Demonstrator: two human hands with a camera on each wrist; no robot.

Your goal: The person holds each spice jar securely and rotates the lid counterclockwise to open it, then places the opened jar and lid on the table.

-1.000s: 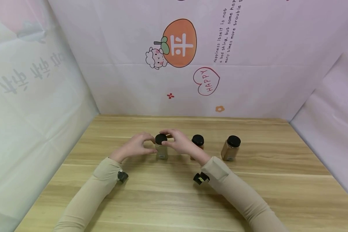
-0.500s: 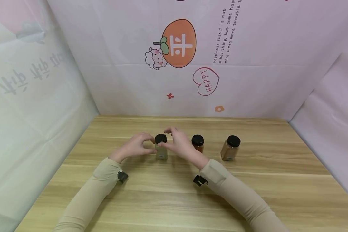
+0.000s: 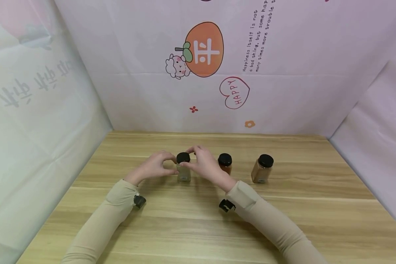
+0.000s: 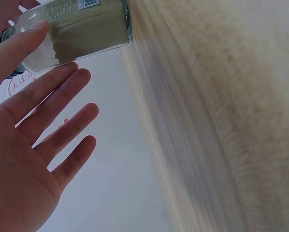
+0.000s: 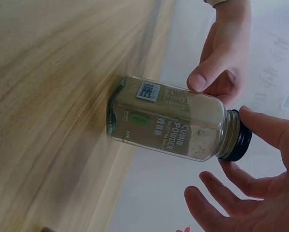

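Observation:
A square glass jar of cumin powder (image 3: 184, 173) stands upright on the wooden table, its label readable in the right wrist view. My left hand (image 3: 154, 165) holds the jar's body from the left; in the left wrist view the thumb (image 4: 27, 46) lies along one side and fingertips touch the other, with the remaining fingers spread. At the top, my right hand (image 3: 206, 165) pinches the black lid (image 5: 240, 141) between thumb and a finger, the other fingers held off it. The lid sits on the jar's neck.
To the right stand two more black-lidded jars: one with reddish-brown contents (image 3: 226, 168), partly hidden behind my right hand, and a light-brown one (image 3: 262, 170) farther right. A printed white cloth (image 3: 145, 99) hangs behind the wooden table (image 3: 184, 227), with white cloth at both sides.
My right hand's fingers came away from the lid and spread, then moved back in to touch it. The left hand and the jar stay in place.

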